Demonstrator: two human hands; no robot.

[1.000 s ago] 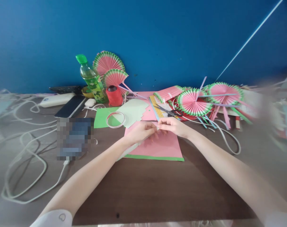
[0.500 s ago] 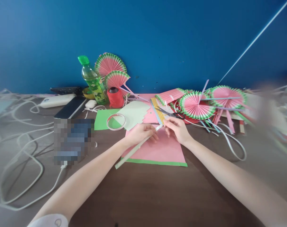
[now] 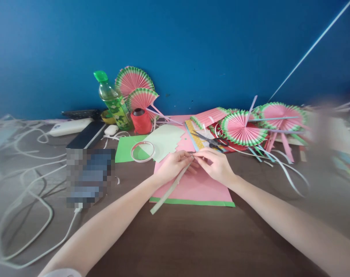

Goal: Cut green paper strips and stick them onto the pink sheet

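Nearest is a dark brown wooden table (image 3: 177,238), with two bare forearms reaching in over it; a bit of white cuff (image 3: 63,273) shows at the left one. A narrow, pale green paper strip (image 3: 169,194) slants up from the table, its lower end jutting past the green-bordered near edge of a flat pink paper sheet (image 3: 203,190). Above that sheet, the left hand (image 3: 175,167) pinches the strip near its upper end between thumb and fingers. The right hand (image 3: 215,164) meets it there, thumb and forefinger pinching the same end, fingertips touching the left ones; the exact grip is too small to make out.

To the left lies a dark-screened phone (image 3: 94,175), blurred into squares, plugged into a white charging cable (image 3: 79,208). Beyond the hands, a hollow ring-shaped roll of tape (image 3: 142,160) overlaps a bright green paper sheet (image 3: 122,152) and a pale green paper sheet (image 3: 164,139). Black-handled metal scissors (image 3: 213,142) lie beyond the right hand, with round pleated pink paper fans edged in green (image 3: 244,129) to their right.

Farther back stand a red cone-shaped spool (image 3: 141,123) and a green-capped clear plastic bottle (image 3: 116,109). More pleated fans (image 3: 134,81) lean against the plain blue wall (image 3: 198,46).
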